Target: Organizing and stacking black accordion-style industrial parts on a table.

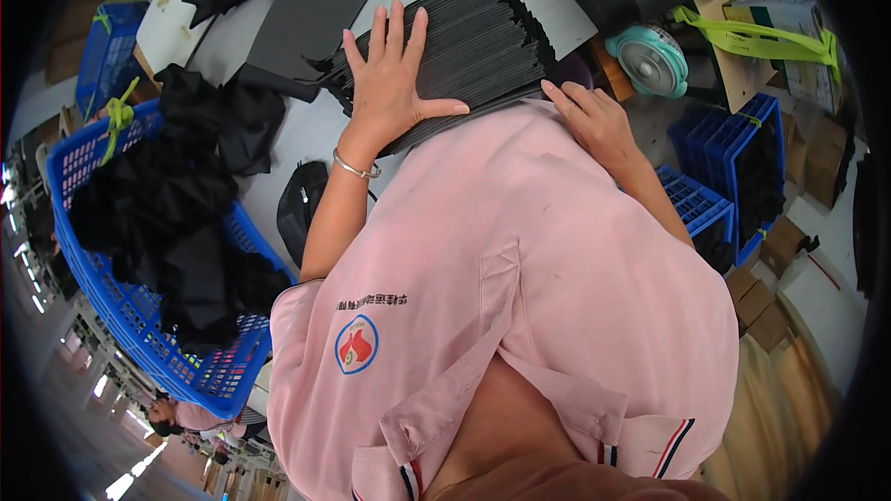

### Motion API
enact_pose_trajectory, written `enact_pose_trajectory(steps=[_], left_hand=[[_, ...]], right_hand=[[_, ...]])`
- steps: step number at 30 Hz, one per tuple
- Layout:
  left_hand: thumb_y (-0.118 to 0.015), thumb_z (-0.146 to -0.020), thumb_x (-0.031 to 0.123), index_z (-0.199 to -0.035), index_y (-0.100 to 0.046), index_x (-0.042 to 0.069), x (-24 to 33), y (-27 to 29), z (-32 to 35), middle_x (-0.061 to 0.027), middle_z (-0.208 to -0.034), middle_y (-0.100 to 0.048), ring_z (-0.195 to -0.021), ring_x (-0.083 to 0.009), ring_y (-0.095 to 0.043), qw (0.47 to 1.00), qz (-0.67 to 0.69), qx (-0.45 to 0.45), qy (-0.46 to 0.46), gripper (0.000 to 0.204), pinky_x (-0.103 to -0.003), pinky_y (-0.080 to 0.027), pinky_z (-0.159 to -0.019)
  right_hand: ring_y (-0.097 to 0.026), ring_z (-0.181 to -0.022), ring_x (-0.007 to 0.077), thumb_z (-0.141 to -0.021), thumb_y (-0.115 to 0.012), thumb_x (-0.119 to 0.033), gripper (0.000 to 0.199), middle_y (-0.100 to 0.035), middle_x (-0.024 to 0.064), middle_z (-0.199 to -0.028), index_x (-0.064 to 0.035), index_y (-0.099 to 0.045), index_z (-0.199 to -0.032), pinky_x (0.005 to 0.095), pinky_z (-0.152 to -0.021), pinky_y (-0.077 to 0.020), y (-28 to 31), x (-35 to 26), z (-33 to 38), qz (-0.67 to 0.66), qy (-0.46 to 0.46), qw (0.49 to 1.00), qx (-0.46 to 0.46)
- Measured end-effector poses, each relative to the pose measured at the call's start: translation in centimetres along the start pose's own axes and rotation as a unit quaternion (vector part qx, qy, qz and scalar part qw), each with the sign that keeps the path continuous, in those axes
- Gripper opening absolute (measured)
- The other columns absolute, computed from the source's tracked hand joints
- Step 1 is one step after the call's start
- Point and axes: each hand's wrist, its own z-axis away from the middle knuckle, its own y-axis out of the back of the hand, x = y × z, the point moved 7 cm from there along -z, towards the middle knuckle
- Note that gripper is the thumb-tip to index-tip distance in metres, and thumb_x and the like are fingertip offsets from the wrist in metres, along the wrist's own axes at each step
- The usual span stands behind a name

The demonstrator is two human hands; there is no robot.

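Observation:
A thick stack of black fabric pieces [473, 37], layered with their edges showing, lies on the pale table close against my body. My left hand [385, 83] rests flat across its left part, fingers spread and thumb stretched to the right. A bracelet circles that wrist. At the stack's near right corner is my right hand [594, 121], its fingers bent and the index fingertip on the edge of the pieces. Its thumb is hidden, but the hand looks closed on that corner. A flat dark grey panel [316, 14] lies beyond the stack to the left.
Left of me stands a blue basket [148, 334] heaped with black fabric [158, 195]. A small black pouch-like item [299, 209] lies on the table [264, 195]. To the right are a teal fan [650, 60], blue crates [696, 199] and cardboard boxes [756, 306]. Another person [190, 415] is far behind.

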Motion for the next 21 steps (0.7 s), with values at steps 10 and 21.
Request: enact_pose_trajectory(steps=[10,21], left_hand=[[-0.073,-0.058,0.087,-0.161,-0.032,0.006,-0.13,-0.14,-0.02,-0.026,-0.166,-0.028,-0.156,-0.0432,-0.02,1.0,-0.008,-0.001,-0.001,0.137,-0.074,-0.009,-0.117],[-0.071,-0.059,0.089,-0.163,-0.031,0.009,-0.32,-0.25,-0.02,-0.0235,-0.169,-0.023,-0.158,-0.0402,-0.018,1.0,-0.004,-0.006,0.009,0.137,-0.071,-0.006,-0.119]], right_hand=[[-0.059,-0.074,0.0216,-0.081,-0.07,0.0,0.053,-0.064,0.0054,-0.108,-0.0083,-0.066,-0.133,0.0332,-0.069,-0.052,-0.3,0.05,0.16,-0.012,-0.019,1.0,0.007],[-0.063,-0.077,0.0184,-0.083,-0.072,-0.006,0.014,-0.063,0.0101,-0.144,-0.0035,-0.066,-0.095,0.0303,-0.071,-0.0531,0.0,-0.61,-0.44,-0.026,-0.018,0.999,0.014]])
